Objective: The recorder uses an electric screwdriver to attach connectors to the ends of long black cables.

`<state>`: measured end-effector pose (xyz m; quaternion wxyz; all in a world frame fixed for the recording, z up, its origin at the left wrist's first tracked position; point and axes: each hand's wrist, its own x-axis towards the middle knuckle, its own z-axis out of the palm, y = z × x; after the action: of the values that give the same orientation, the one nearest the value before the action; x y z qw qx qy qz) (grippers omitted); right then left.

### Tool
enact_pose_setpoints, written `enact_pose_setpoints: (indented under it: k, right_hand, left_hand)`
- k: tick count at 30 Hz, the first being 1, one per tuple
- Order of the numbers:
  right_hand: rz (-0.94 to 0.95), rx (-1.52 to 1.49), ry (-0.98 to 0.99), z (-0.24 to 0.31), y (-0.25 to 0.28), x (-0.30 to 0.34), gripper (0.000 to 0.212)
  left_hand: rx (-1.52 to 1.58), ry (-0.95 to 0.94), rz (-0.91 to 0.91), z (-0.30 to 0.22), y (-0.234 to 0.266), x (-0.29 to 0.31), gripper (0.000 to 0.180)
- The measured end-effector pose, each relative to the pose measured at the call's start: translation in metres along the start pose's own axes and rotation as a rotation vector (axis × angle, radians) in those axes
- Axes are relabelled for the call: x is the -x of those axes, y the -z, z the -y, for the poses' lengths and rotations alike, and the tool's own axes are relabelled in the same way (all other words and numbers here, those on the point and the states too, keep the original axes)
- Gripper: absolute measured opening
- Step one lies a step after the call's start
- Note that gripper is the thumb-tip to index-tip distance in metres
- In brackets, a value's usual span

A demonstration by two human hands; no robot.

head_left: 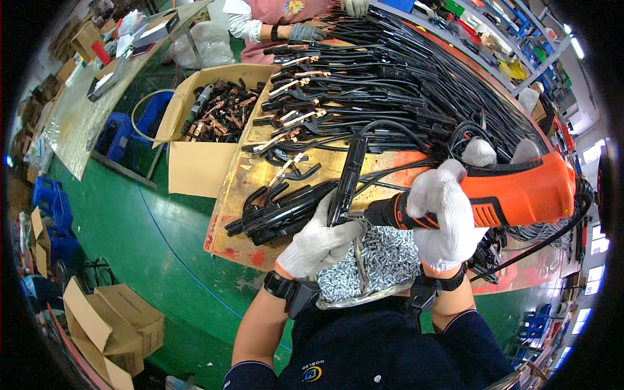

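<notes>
My gloved left hand (320,242) is closed around the lower end of a black handle (349,172), which stands slightly tilted at the centre of the frame. My right hand (447,214) grips the orange power driver (520,194) at centre right, nose toward that end; tip contact is unclear. I judge that sound work needs square alignment, firm left support and fingers clear. Small metal screws (391,259) lie just below.
</notes>
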<state>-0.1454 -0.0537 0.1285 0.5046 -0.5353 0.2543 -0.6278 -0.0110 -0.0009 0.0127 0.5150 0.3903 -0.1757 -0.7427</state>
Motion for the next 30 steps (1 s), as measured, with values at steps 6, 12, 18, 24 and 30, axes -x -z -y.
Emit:
enact_pose_setpoints:
  k: [6, 12, 18, 24, 30]
  right_hand:
    - [0.048, 0.218, 0.087, -0.01, 0.005, 0.007, 0.049]
    - [-0.108, 0.222, 0.014, -0.009, -0.018, 0.011, 0.036]
    - [0.183, 0.648, 0.275, -0.01, -0.007, 0.0, 0.036]
    - [0.011, 0.33, 0.061, -0.02, -0.003, 0.003, 0.035]
    - [0.091, 0.249, 0.011, -0.009, -0.017, 0.0, 0.027]
  left_hand:
    - [0.0, -0.015, -0.002, 0.002, 0.004, 0.001, 0.089]
    - [-0.052, -0.025, -0.037, 0.0, 0.002, -0.001, 0.085]
    - [-0.118, -0.008, -0.028, 0.009, 0.01, -0.004, 0.086]
    - [-0.179, -0.009, -0.049, 0.011, 0.008, -0.003, 0.085]
    - [-0.185, -0.032, -0.064, 0.011, 0.008, -0.005, 0.084]
